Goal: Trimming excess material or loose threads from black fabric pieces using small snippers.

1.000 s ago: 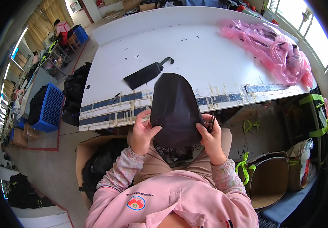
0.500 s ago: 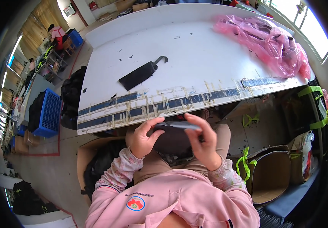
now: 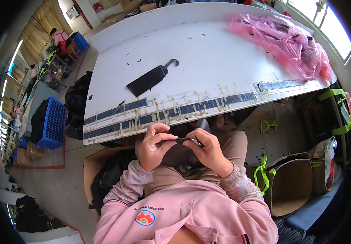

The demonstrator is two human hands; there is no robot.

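Observation:
My left hand [image 3: 156, 148] and my right hand [image 3: 209, 151] are close together over my lap, just in front of the table edge. Both pinch a small black fabric piece [image 3: 180, 140] between thumbs and fingertips. A dark strip [image 3: 202, 124] sticks up beyond the right fingers; it looks like part of the same piece. My fingers hide much of it. On the table lies a flat black fabric piece [image 3: 146, 81] with a narrow hooked strap at its far right end.
The white table [image 3: 200, 53] has tape and dark strips along its near edge, with small black scraps scattered. A crumpled pink plastic bag [image 3: 289, 49] lies at right. Cardboard boxes [image 3: 291, 189] stand right of my knees. A blue crate [image 3: 53, 122] stands left; people sit farther back.
My right hand has moved left and slightly down, closer to the left, and its fingers have closed in a pinch. The fabric between the hands is shorter; a strip now points away.

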